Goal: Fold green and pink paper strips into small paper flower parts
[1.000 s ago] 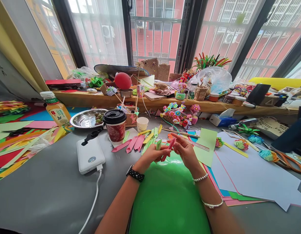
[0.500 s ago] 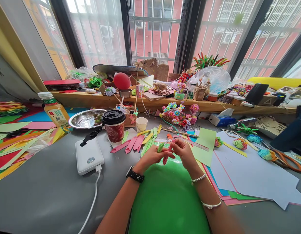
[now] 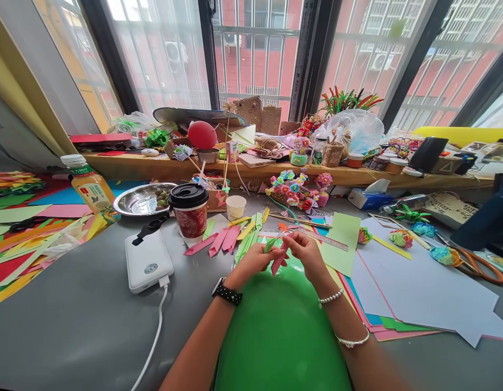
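Over a bright green sheet point(image 3: 276, 331) my two hands meet at the table's middle. My left hand point(image 3: 253, 262), with a black watch on its wrist, pinches a folded green paper strip point(image 3: 269, 244). My right hand point(image 3: 305, 254), with bead bracelets on the wrist, is closed on a folded pink paper piece point(image 3: 279, 262) that points down between both hands. The two folded pieces touch where the fingertips meet. Loose pink, yellow and green folded strips point(image 3: 231, 238) lie just beyond my hands.
A lidded paper coffee cup point(image 3: 190, 209), a small white cup point(image 3: 236, 207), a white power bank point(image 3: 148, 262) with cable, a metal dish point(image 3: 143, 199) and a juice bottle point(image 3: 89, 188) stand left. Paper sheets point(image 3: 418, 288), orange scissors point(image 3: 475, 263) and paper flowers point(image 3: 294, 190) lie right.
The pink piece has tipped from pointing up to pointing down between my fingers. Both hands stay together in nearly the same place.
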The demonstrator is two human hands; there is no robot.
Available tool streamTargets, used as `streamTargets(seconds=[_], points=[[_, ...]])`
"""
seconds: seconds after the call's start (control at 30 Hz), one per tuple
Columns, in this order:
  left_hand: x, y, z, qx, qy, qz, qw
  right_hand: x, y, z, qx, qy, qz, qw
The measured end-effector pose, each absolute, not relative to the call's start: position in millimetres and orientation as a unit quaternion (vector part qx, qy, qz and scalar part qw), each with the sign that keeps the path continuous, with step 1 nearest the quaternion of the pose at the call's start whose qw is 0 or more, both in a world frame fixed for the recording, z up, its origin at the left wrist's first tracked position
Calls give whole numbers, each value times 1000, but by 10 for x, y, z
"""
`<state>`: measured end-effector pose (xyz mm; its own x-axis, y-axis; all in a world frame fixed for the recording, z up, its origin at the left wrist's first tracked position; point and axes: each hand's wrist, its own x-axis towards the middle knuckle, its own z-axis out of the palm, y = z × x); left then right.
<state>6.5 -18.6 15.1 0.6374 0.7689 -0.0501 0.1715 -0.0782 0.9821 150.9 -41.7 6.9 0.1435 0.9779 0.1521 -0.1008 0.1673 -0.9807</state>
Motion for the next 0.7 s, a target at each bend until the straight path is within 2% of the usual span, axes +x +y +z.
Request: streamTargets(seconds=[0.13,0.33,0.43,0.57,0.7], points=[[65,-181,136,632,339,261,645,1512,-415,64,-452,-480,466,590],[55,-172,116,590,353,271,674,1512,-420,56,-445,-516,491,542],[63,-184,136,569,353,270,692,1523,-398,31,-452,-496,476,568],[67,-178,171,471,356,357,724,1559,-353,-9,-476,-432,446,623],[43,-147,183,389,291,394,781,1576,-339,-26,-483,-424,443,625]])
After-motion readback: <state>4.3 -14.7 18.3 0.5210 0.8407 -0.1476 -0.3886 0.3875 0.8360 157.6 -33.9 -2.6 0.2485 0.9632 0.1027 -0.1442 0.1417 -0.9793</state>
